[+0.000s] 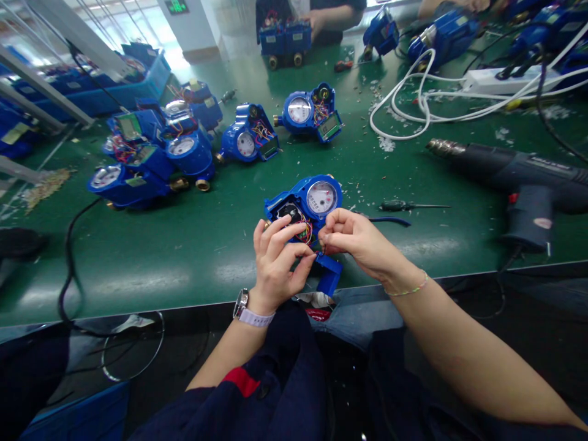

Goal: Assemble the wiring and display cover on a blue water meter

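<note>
A blue water meter (pixel 321 195) with a round white dial lies at the bench's front edge, its electronics housing open. Coloured wires (pixel 303 233) show inside the housing. Over this opening is my left hand (pixel 280 260), thumb and forefinger pinched at a thin wire, the other fingers resting across the housing. My right hand (pixel 356 242) is closed in a pinch on a thin dark wire just below the dial. The wire ends are largely hidden by my fingertips. A blue cover piece (pixel 329 275) hangs below the hands at the bench edge.
A screwdriver (pixel 397 206) and a black heat gun (pixel 509 174) lie to the right. Behind stand two opened meters (pixel 245 141), with a cluster of meters (pixel 138 165) at left. White cables (pixel 399 104) run to a power strip (pixel 500 79). A person's arm (pixel 335 18) is across the bench.
</note>
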A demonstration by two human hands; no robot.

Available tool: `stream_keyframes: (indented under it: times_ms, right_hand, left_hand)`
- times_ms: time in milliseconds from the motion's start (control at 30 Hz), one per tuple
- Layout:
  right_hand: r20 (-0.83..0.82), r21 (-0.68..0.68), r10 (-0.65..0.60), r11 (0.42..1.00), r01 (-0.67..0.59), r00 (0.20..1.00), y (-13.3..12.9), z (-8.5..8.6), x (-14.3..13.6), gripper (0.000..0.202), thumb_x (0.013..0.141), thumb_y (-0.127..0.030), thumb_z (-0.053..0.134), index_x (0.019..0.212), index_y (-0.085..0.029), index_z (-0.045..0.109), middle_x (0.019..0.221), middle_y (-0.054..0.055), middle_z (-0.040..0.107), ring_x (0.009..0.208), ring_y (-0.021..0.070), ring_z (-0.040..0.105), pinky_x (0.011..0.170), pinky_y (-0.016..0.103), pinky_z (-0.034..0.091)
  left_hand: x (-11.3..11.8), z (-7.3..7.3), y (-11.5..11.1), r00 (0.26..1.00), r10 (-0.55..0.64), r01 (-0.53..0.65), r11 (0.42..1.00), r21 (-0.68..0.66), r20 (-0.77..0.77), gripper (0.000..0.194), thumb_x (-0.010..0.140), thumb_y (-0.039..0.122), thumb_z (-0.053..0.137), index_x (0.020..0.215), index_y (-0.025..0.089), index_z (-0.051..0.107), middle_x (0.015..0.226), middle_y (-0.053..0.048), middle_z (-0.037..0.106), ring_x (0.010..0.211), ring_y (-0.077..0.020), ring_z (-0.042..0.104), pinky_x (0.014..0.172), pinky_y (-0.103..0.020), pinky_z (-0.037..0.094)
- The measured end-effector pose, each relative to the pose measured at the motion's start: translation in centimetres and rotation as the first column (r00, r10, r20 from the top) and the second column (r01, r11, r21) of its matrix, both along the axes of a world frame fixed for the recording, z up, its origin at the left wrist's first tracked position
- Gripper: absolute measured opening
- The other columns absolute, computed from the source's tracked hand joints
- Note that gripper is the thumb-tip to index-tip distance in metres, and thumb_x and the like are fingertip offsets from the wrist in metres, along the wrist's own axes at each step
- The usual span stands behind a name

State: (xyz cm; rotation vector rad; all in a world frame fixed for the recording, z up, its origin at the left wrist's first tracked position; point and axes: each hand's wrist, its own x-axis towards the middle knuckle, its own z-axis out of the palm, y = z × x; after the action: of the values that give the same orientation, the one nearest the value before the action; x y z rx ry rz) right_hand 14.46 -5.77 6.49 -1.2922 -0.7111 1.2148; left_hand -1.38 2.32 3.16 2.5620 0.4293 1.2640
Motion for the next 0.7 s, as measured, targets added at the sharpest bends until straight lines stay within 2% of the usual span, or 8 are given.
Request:
stream_keyframes:
  times_ms: [200, 333, 467, 700]
  right_hand:
    - [-0.021, 0.027, 0.057, 0.998, -0.056, 0.998, -0.4, 0.2, 0.4, 0.025, 0.066, -0.024, 0.068, 0.082, -0.017, 0.049, 0.074, -0.002, 0.06, 0.066, 0.0091, 0.055, 0.064, 0.023, 0.044]
    - [0.053, 0.078, 0.1, 0.992, -0.104, 0.994, -0.8, 0.1, 0.3, 0.025, 0.068, -0.024, 0.069, 0.084, -0.017, 0.051, 0.078, -0.002, 0.06, 0.07, 0.0097, 0.055, 0.066, 0.024, 0.043]
    - [0.155, 0.122, 0.063, 0.989, -0.083, 0.986, -1.1, -0.2, -0.1, 0.029, 0.066, -0.021, 0.074, 0.082, -0.017, 0.051, 0.076, -0.003, 0.058, 0.069, 0.0093, 0.054, 0.067, 0.024, 0.045]
    - [0.251, 0.16, -0.013, 0.987, -0.029, 0.968, -1.3, -0.5, -0.6, 0.02, 0.073, -0.024, 0.069, 0.08, -0.018, 0.052, 0.074, -0.003, 0.057, 0.067, 0.0098, 0.053, 0.064, 0.024, 0.044]
  left_hand:
    - [0.0, -0.2, 0.1, 0.999, 0.035, -0.035, 0.999, -0.038, -0.015, 0.004, 0.084, 0.024, 0.064, 0.082, 0.023, 0.06, 0.119, -0.005, 0.064, 0.127, -0.0251, 0.05, 0.113, -0.052, 0.027]
    - [0.1, -0.3, 0.2, 0.999, 0.042, -0.044, 0.997, -0.067, -0.024, 0.004, 0.085, 0.025, 0.063, 0.082, 0.023, 0.061, 0.119, -0.006, 0.064, 0.127, -0.0255, 0.05, 0.113, -0.052, 0.029]
    - [0.1, -0.1, 0.0, 0.999, 0.034, -0.037, 0.995, -0.095, -0.032, 0.003, 0.085, 0.023, 0.06, 0.081, 0.023, 0.061, 0.118, -0.007, 0.065, 0.127, -0.0261, 0.05, 0.112, -0.053, 0.03]
    - [-0.1, 0.3, 0.1, 0.999, -0.015, 0.008, 0.987, -0.161, -0.045, 0.016, 0.084, 0.027, 0.058, 0.07, 0.022, 0.057, 0.113, -0.006, 0.067, 0.126, -0.027, 0.051, 0.111, -0.054, 0.031]
